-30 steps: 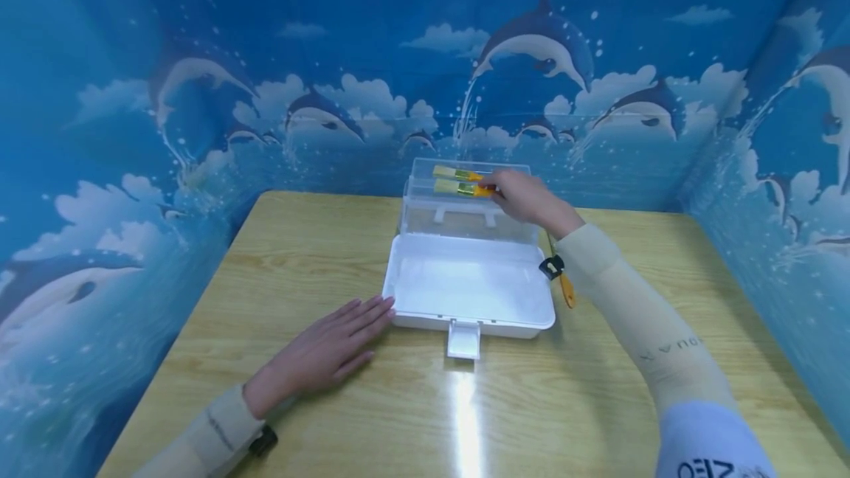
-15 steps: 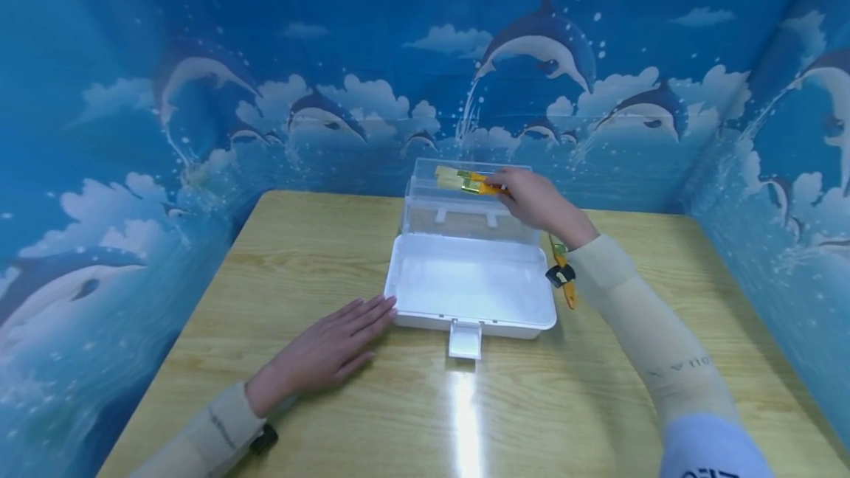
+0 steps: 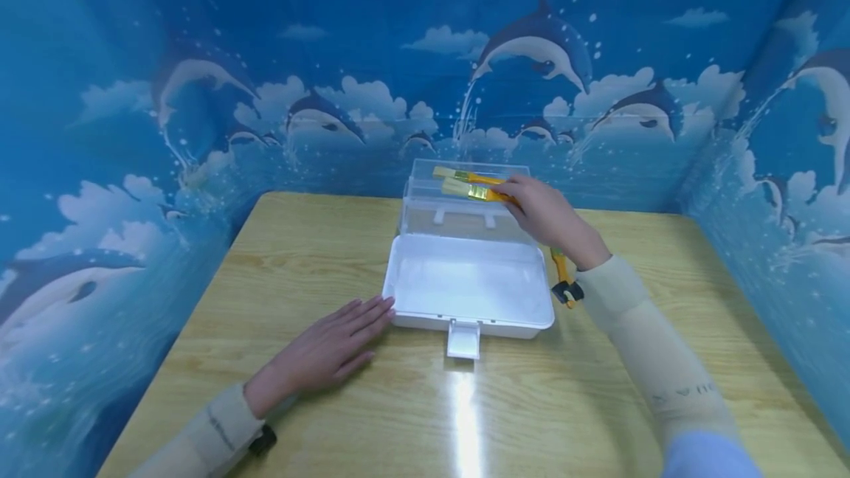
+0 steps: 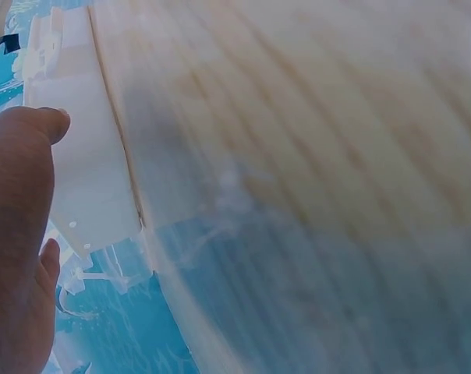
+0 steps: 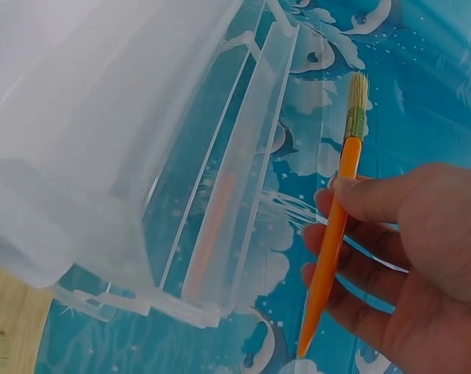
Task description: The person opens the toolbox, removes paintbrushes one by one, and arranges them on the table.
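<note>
My right hand (image 3: 547,214) pinches a flat paintbrush (image 3: 478,192) with an orange handle, holding it before the raised clear lid (image 3: 458,221) of a white plastic box (image 3: 425,321). The right wrist view shows thumb and fingertips on the orange handle (image 5: 329,241), pale bristles pointing away. A second brush shape beside it on the lid looks like its reflection; a blurred orange streak shows there in the right wrist view. My left hand (image 3: 328,349) lies flat on the table, fingertips at the box's front left corner. The box's white latch (image 3: 463,339) hangs down in front.
Another orange-handled paintbrush (image 3: 560,265) lies on the table right of the box, partly behind my right wrist. The wooden table (image 3: 319,242) meets a blue dolphin-print curtain (image 3: 372,57) at the back and sides.
My right hand has shifted a little right and down with the paintbrush, whose bristles moved right from the lid's middle. My left hand and the box have stayed in place.
</note>
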The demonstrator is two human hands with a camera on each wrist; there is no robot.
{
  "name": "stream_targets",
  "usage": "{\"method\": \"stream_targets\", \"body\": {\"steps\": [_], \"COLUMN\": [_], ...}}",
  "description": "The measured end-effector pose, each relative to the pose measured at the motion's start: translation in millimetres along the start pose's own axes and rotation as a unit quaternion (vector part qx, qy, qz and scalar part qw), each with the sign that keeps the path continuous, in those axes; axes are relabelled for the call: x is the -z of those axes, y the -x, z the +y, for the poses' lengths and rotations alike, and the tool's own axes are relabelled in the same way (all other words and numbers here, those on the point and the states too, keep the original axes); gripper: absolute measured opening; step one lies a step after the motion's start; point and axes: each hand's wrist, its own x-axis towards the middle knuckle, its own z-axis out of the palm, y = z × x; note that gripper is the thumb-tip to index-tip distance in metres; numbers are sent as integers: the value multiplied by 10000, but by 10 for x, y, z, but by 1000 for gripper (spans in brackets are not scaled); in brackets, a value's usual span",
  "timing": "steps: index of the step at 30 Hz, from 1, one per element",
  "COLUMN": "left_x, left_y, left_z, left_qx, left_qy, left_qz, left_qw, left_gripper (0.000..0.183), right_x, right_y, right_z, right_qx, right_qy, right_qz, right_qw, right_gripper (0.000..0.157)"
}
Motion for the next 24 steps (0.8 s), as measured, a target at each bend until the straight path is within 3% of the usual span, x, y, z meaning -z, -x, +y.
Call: {"method": "stream_targets", "body": {"steps": [16,24], "left_x": [5,-3], "left_y": [-7,4], "left_z": [13,9], "left_qx": [15,68], "left_qy": [67,40], "left_qz": [-39,-94], "left_qw": [10000,9999], "left_gripper": [71,71], "right_x": [-69,-99], "right_y": [264,369], "right_z": [99,170], "right_qx": [-90,-191], "right_qy": [-226,-421], "right_qz": [344,303], "right_qw": [9991,9985], "right_gripper": [43,43]}}
